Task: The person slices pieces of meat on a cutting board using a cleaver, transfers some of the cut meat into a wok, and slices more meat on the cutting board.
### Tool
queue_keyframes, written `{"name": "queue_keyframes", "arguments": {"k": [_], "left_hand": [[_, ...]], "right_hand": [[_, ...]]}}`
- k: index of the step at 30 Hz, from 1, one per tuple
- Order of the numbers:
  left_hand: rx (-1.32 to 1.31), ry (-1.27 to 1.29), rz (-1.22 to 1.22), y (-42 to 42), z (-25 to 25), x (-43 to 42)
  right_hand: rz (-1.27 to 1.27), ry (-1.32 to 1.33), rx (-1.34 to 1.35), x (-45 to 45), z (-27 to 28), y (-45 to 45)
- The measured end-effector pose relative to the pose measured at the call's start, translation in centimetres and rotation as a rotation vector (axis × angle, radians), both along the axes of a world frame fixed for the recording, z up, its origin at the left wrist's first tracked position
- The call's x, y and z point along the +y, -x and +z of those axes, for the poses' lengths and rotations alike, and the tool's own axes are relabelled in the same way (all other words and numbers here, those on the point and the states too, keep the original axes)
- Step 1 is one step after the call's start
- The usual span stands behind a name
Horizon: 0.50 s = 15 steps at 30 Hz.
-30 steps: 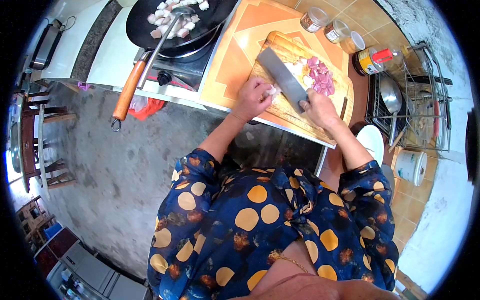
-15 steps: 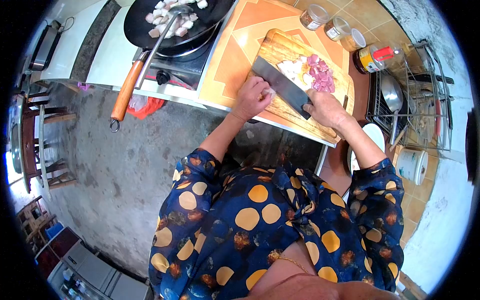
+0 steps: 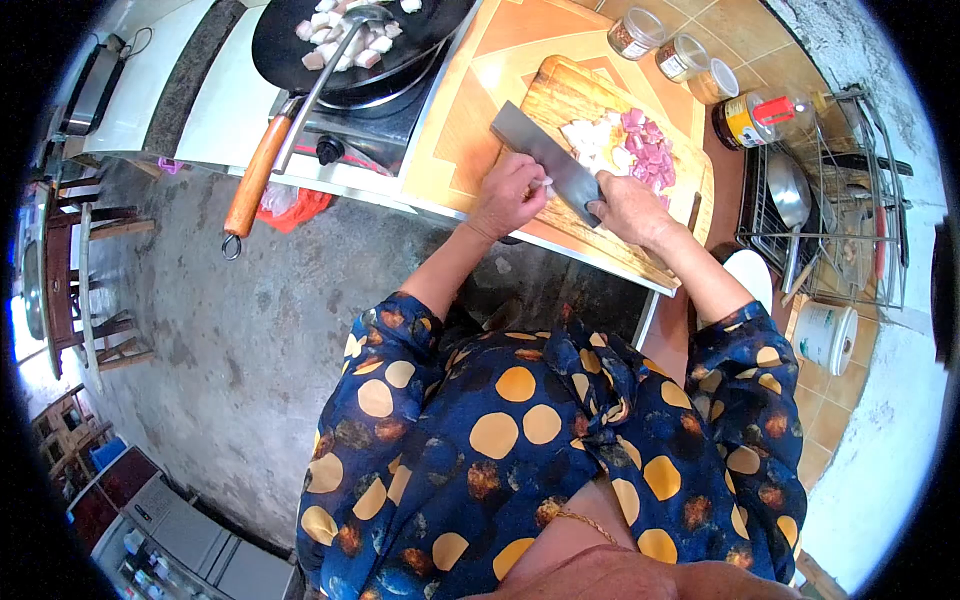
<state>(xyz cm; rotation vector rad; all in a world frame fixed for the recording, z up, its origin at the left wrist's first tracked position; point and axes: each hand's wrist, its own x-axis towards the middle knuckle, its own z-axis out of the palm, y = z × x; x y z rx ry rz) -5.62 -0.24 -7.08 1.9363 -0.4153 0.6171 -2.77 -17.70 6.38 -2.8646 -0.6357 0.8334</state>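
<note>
My right hand (image 3: 632,208) is wrapped round the handle of a wide cleaver (image 3: 545,160), whose blade slants up and to the left over the wooden cutting board (image 3: 560,88). Close to the blade's left side, my left hand (image 3: 508,197) has its fingers curled on a small pale piece (image 3: 545,184), mostly hidden by the fingertips. Beyond the cleaver, white chopped pieces (image 3: 590,138) lie on the board beside a pile of red meat pieces (image 3: 650,158).
At upper left, a black wok (image 3: 285,75) with pale chunks and a wooden-handled ladle (image 3: 262,175) sits on a stove (image 3: 385,130). Jars (image 3: 636,34) line the tiled wall. A wire rack (image 3: 865,240) and a white tub (image 3: 826,338) stand at right.
The cleaver and my right hand have shifted slightly left, with the blade now nearer my left fingers. My left hand stays curled in nearly the same spot.
</note>
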Motion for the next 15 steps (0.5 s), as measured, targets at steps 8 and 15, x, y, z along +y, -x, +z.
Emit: {"name": "queue_keyframes", "arguments": {"k": [8,15], "left_hand": [[-0.046,-0.021,0.016,-0.1,0.0,-0.3],[0.088,0.017,0.011,0.7,1.1,0.1]], "right_hand": [[-0.008,-0.04,-0.081,2.0,-2.7,-0.7],[-0.166,-0.081,-0.098,0.4,-2.6,-0.5]]}}
